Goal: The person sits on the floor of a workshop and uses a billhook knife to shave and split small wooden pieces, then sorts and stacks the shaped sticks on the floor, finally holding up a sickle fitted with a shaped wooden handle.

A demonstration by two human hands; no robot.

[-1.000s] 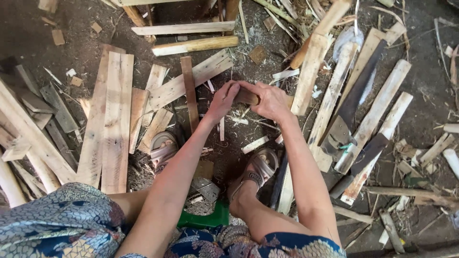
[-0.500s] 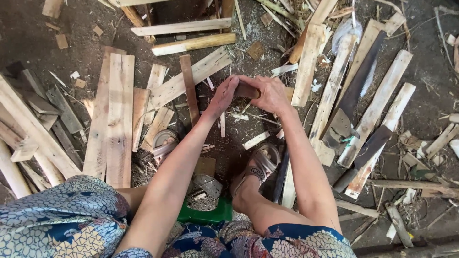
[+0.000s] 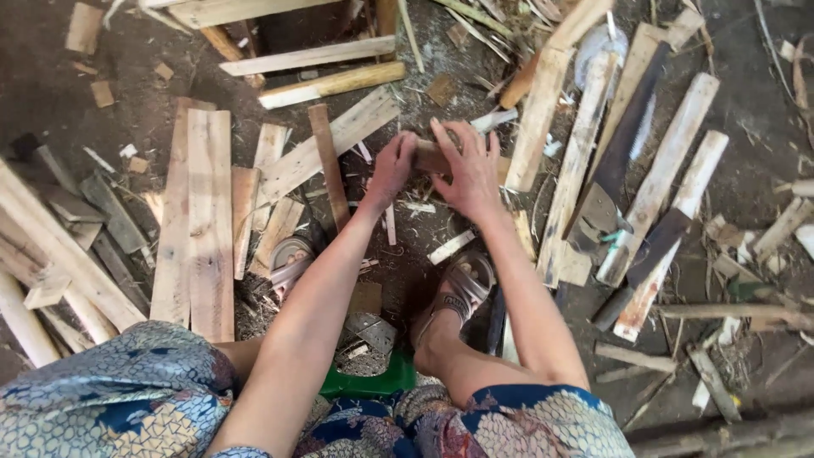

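Both my hands meet on a small brown block of wood (image 3: 431, 156) lying on the dirt ground in front of me. My left hand (image 3: 392, 168) grips its left end with curled fingers. My right hand (image 3: 468, 170) covers its right side, fingers spread over the top. Most of the block is hidden under the hands. My sandalled feet (image 3: 462, 284) rest on the ground just below the hands, either side of a green stool edge (image 3: 373, 383).
Split planks (image 3: 203, 212) lie in a row at left, more slats and sticks fan out at right. A dark long blade (image 3: 623, 144) lies among the right-hand slats. Wood chips and offcuts litter the ground all around.
My hands stay on the block; the right hand has spread wider over its top, and the view has shifted slightly.
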